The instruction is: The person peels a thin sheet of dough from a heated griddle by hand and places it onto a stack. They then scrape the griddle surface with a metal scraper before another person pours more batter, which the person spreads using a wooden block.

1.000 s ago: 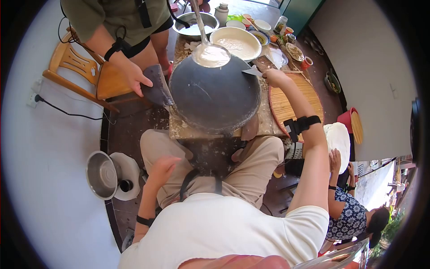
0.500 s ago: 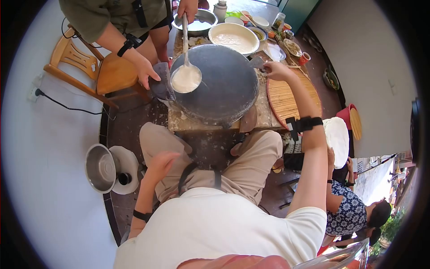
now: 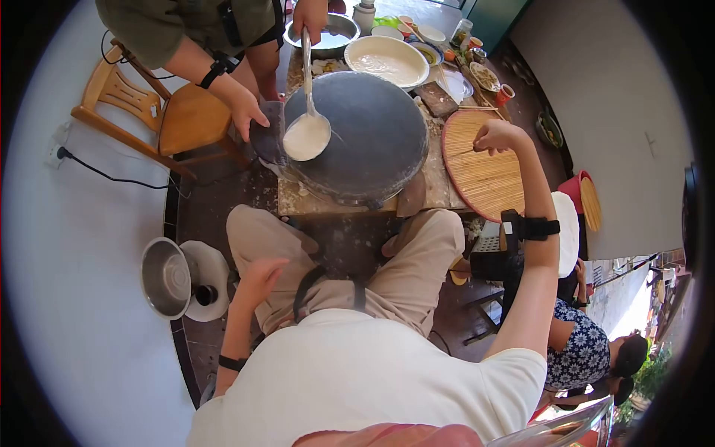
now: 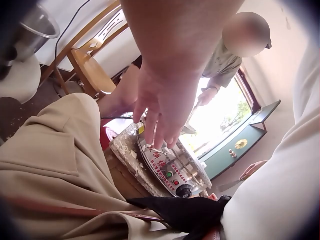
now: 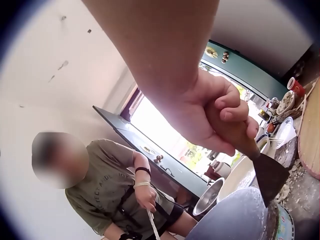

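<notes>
My right hand (image 3: pixel 500 137) is raised above the round woven mat (image 3: pixel 484 179), to the right of the dark griddle (image 3: pixel 365 141). In the right wrist view, that hand (image 5: pixel 215 112) grips the wooden handle of a scraper (image 5: pixel 270 177), its blade by the griddle's rim. The left hand (image 3: pixel 261 279) hangs above my left thigh, holding nothing; its fingers (image 4: pixel 159 127) look relaxed in the left wrist view. Another person holds a ladle (image 3: pixel 307 136) of pale batter over the griddle's left side, and a dark flat blade (image 3: pixel 269 134) beside the rim.
A white bowl of batter (image 3: pixel 387 59) and a metal basin (image 3: pixel 322 36) stand behind the griddle. Small dishes and cups, one red (image 3: pixel 504 94), crowd the back right. A wooden chair (image 3: pixel 195 123) is at left; a metal bowl (image 3: pixel 165 279) sits lower left.
My right hand has moved right, from the griddle's edge to above the mat. The other person's ladle has come from the griddle's far edge to its left side. My left hand has barely moved.
</notes>
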The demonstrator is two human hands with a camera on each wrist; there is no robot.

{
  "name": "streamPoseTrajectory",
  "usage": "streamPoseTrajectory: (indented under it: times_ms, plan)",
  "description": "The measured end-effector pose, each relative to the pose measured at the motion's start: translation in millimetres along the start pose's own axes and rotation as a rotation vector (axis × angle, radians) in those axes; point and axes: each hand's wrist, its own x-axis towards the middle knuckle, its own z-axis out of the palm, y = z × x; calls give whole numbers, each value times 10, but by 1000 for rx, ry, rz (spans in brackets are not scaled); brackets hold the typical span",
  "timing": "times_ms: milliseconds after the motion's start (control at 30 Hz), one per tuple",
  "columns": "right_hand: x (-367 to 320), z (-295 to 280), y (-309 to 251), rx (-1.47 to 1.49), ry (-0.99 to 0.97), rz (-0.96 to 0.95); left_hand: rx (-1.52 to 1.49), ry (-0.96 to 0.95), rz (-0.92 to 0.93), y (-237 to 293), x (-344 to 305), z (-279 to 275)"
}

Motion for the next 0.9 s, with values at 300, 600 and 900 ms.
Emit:
streamPoseTrajectory:
  times_ms: [300,600,900]
  plan:
    - [-91,756,-341,-106,362,-174,35,-32,143,179,257,26]
    - [-895,1250,-1309,-129,436,-340,23,-57,155,116,172,128]
    - [-1272,1456,-1111,227,181,-538,-6,-44,31,-82,47,135]
